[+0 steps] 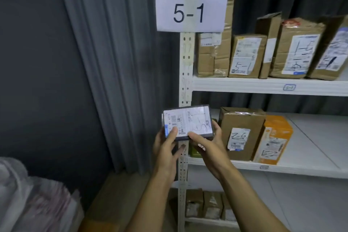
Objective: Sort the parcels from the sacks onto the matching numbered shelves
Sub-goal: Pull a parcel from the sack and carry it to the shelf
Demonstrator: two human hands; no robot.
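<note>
I hold a small flat dark parcel (188, 121) with a white shipping label, handwritten "5-1", in front of the shelf upright. My left hand (165, 149) grips its lower left edge, thumb on the label. My right hand (209, 147) grips its lower right side. A large paper sign "5-1" (190, 13) hangs on the white upright. The shelf board (244, 85) tagged 5-1 carries several brown cardboard parcels (246, 55). The shelf below (301, 169) holds a brown box marked "5-2" (240, 133) and an orange box (273, 139).
A grey curtain (116, 62) hangs left of the rack. A white sack of parcels (28, 198) lies at the lower left. Small brown boxes (205, 205) stand on the lowest visible shelf. The right part of the 5-2 shelf is bare.
</note>
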